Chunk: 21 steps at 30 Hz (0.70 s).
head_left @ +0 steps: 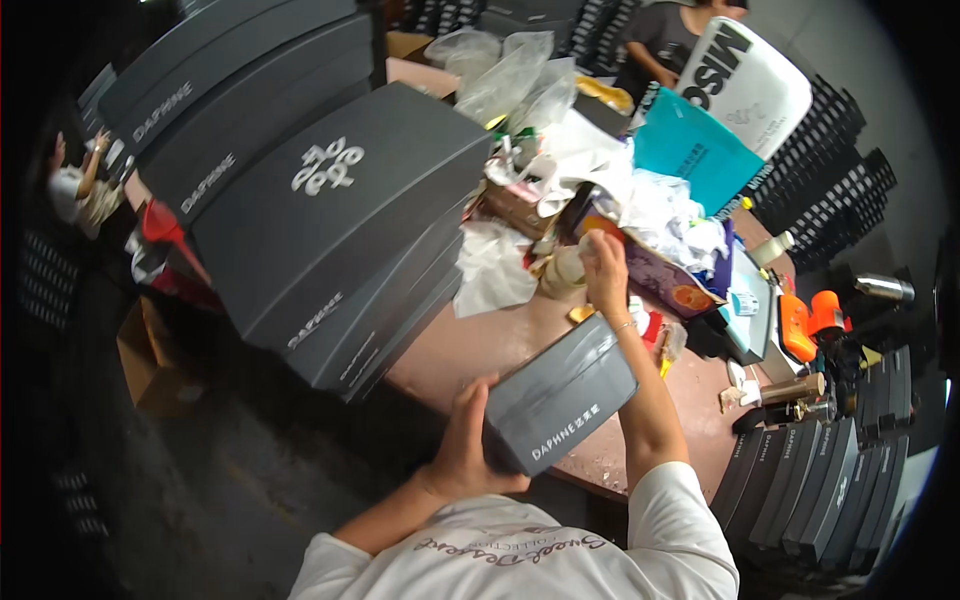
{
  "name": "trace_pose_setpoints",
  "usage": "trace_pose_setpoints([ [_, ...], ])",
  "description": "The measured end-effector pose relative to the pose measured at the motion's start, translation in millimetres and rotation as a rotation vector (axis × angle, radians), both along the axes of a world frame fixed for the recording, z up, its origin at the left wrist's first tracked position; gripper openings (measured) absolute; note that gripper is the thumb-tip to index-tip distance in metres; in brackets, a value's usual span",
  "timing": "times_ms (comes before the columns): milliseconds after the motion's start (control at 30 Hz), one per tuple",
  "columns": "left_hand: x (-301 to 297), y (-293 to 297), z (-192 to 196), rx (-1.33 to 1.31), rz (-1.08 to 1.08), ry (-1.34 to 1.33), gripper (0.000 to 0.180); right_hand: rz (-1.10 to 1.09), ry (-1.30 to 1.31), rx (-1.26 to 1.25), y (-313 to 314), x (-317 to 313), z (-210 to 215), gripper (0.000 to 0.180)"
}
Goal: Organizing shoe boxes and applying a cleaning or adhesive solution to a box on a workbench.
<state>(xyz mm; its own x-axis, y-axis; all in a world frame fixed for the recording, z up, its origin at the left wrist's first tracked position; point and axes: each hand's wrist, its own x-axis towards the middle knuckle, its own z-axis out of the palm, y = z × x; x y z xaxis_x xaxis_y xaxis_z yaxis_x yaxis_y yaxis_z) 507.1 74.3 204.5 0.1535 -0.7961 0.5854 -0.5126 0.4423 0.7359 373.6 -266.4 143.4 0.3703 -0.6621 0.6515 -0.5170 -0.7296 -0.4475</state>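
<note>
A dark grey shoebox (560, 400) is tilted in front of my body, over the table's near edge. My left hand (462, 445) grips its left end, with the thumb up along the side and fingers underneath. My right hand (605, 272) reaches past the box, its forearm along the box's right end. The fingers are curled together beside a pale, round, roll-like object (563, 275); what they hold, if anything, is hidden. Crumpled white paper (495, 270) lies left of that object.
Large stacked grey shoeboxes (350, 210) rise at the left. A purple carton (665, 265) full of crumpled paper stands beyond my right hand, before a teal box (690, 150). Bottles, an orange item (797, 328) and upright shoeboxes (800, 490) are at right. Other people are in the background.
</note>
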Motion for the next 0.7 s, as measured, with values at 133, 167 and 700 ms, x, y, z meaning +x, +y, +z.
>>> trace_pose_setpoints([
  [133, 12, -2, 22, 0.092, -0.024, 0.001, 0.12, -0.099, 0.192, 0.011, -16, 3, 26, 0.03],
  [167, 8, -3, 25, 0.091, -0.024, 0.01, 0.12, -0.105, 0.279, 0.041, -21, -3, 37, 0.026],
  [700, -52, 3, 14, 0.031, 0.118, 0.044, 0.131, 0.41, 0.285, 0.072, 272, -46, 192, 0.031],
])
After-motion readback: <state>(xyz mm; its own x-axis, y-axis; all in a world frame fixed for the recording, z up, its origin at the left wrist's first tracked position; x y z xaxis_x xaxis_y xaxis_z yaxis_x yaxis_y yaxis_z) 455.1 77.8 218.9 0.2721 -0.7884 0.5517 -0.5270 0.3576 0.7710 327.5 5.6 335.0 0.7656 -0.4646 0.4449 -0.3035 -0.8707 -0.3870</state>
